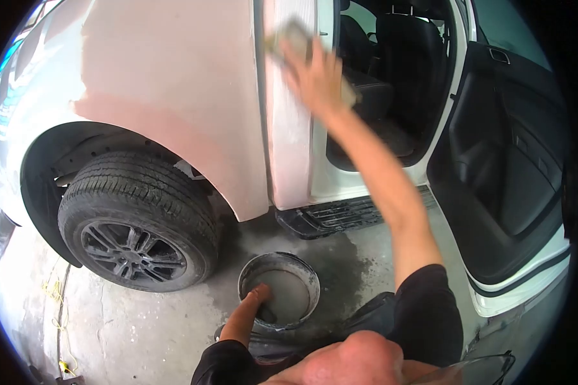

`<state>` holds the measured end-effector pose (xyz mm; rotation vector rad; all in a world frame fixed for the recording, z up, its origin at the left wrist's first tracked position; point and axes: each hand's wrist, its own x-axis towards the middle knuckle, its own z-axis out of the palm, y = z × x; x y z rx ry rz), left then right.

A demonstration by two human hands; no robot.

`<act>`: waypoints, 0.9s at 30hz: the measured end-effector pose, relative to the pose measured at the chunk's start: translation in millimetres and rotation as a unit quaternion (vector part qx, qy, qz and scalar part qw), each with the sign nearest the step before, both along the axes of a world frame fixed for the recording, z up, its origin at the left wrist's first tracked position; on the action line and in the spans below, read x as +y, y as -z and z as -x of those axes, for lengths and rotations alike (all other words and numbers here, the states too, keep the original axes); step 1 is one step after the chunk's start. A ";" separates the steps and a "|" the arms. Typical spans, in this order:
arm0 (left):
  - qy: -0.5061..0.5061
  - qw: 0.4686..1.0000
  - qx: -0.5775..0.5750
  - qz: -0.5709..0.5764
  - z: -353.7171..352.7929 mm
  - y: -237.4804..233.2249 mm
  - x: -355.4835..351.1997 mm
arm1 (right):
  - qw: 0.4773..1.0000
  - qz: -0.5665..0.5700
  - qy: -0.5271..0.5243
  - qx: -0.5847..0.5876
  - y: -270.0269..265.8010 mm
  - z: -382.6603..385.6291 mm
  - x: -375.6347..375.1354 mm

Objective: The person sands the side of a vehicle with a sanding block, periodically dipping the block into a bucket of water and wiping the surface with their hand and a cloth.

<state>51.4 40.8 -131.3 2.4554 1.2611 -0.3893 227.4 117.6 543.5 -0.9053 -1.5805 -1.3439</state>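
My right hand (318, 77) is raised against the pinkish-white body pillar (289, 141) beside the open rear doorway. Its fingers lie over a blurred, light-coloured sanding block (295, 40). Low in the middle, a round bucket (313, 282) of cloudy grey water stands on wet concrete. My left hand (259, 295) reaches into the bucket at its left side, around a dark object (267, 314) that I cannot make out.
The fender panel (167, 64) with pink patches curves over a black tyre (135, 186) at the left. A side step (340, 215) runs below the doorway. The open door (507, 147) stands at the right. A yellow cord (59, 314) lies on the floor.
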 end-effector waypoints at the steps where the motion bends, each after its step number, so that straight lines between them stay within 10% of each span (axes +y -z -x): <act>1: -0.023 1.000 -0.019 0.005 -1.6 8.9 -0.4 | 0.998 0.009 -0.034 -0.045 47.4 -17.4 3.2; 5: -0.001 1.000 -0.009 0.005 4.1 4.3 -0.8 | 0.994 -0.005 0.001 -0.110 28.0 -29.7 2.3; 9: 0.111 0.991 0.062 -0.036 -2.9 17.3 3.3 | 0.977 0.129 -0.072 0.155 -131.0 21.7 -39.9; 15: 0.055 0.998 -0.007 0.007 -2.7 35.6 12.6 | 1.000 -0.020 0.013 -0.018 32.3 -16.2 8.5; 18: 0.064 0.998 0.003 0.004 1.7 33.9 8.4 | 0.997 -0.007 -0.030 -0.069 46.1 -27.1 6.2; 23: 0.035 0.996 0.069 0.050 -3.1 25.6 10.3 | 0.981 0.143 -0.055 0.120 -119.3 29.5 -37.0; 27: 0.070 0.994 0.066 0.042 -2.6 73.1 24.9 | 0.999 -0.003 -0.009 0.043 -12.7 -2.2 1.7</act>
